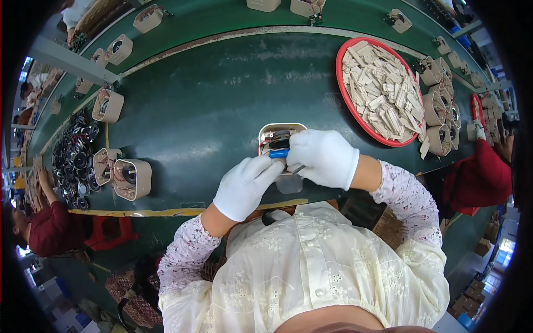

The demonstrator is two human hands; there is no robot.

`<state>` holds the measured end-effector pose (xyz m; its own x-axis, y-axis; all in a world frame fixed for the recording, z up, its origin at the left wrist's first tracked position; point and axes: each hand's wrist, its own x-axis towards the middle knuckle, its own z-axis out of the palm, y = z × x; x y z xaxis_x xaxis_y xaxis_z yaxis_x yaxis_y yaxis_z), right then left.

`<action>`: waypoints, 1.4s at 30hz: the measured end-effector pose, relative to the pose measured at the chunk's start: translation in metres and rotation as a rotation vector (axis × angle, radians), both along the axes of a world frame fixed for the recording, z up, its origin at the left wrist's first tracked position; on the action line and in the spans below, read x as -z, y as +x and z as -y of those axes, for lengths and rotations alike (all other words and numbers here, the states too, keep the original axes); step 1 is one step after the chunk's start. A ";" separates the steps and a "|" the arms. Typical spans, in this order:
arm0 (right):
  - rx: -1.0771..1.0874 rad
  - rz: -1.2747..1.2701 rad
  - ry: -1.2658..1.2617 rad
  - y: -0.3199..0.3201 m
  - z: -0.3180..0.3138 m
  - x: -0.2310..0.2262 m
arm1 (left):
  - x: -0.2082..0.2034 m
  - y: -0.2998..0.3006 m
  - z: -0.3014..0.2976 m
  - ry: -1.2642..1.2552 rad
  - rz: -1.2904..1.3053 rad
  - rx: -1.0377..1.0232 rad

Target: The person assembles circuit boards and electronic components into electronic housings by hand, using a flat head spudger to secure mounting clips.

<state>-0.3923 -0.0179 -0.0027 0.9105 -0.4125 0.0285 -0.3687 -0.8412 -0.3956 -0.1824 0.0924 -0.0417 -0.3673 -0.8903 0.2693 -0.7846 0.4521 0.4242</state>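
In front of me on the bench is a beige plastic housing (304, 126), its open side up. Inside it sits a black round part (279, 143), and a blue cylinder (279, 153) with a shiny wrap lies across the near side. My left hand (244, 187), in a white glove, has its fingers pinched together at the cylinder's near side; what they grip is hidden. My right hand (323, 158), also gloved, is closed over the housing's right side, with a thin grey metal piece (298, 170) sticking out under its fingers. A pale, see-through flat piece (290, 185) lies just below.
A red round tray (340, 72) heaped with beige plastic strips (383, 89) stands at right, beside several stacked housings (438, 139). At left are more housings (133, 178) and a pile of black round speakers (78, 158). A raised ledge with housings runs along the back. Co-workers (480, 175) sit on both sides.
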 end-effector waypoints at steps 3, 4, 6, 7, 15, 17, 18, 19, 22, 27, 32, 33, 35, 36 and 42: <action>0.115 0.507 0.466 -0.006 0.007 -0.005 | 0.002 -0.006 0.001 0.032 -0.074 -0.018; 0.225 0.638 0.686 -0.005 0.002 -0.015 | -0.001 -0.011 0.001 0.025 -0.102 -0.058; 0.439 0.766 1.057 -0.005 -0.007 -0.025 | 0.001 -0.022 -0.004 0.023 -0.132 -0.104; 0.409 0.905 1.117 -0.004 -0.011 -0.019 | 0.002 -0.029 -0.002 0.016 -0.140 -0.115; 0.399 0.992 1.101 0.004 -0.021 0.003 | 0.004 -0.031 0.004 0.063 -0.116 -0.097; 0.382 0.988 1.029 0.004 -0.024 0.017 | 0.005 -0.031 0.004 0.047 -0.118 -0.096; 0.360 0.985 0.950 0.004 -0.024 0.021 | 0.005 -0.031 0.003 0.024 -0.118 -0.094; 0.311 0.964 0.931 0.003 -0.020 0.020 | 0.006 -0.031 0.002 0.025 -0.116 -0.093; 0.272 0.921 0.731 0.006 -0.022 0.023 | 0.011 -0.029 -0.002 -0.121 -0.077 -0.074; 0.392 0.968 0.998 -0.002 -0.023 0.022 | 0.009 -0.017 0.011 -0.097 -0.086 -0.017; 0.441 0.919 0.720 -0.008 -0.021 -0.007 | 0.005 -0.010 0.020 -0.042 -0.049 0.083; 0.456 0.897 0.792 -0.009 -0.020 -0.008 | 0.006 -0.010 0.020 -0.045 -0.044 0.082; 0.357 0.736 0.437 -0.009 0.003 -0.006 | 0.006 -0.014 0.018 -0.021 -0.054 0.070; 0.255 0.555 0.093 -0.010 0.010 -0.004 | 0.006 -0.015 0.017 -0.024 -0.055 0.081; 0.231 0.312 -0.006 -0.037 0.013 0.001 | 0.008 -0.012 0.019 -0.087 -0.146 0.089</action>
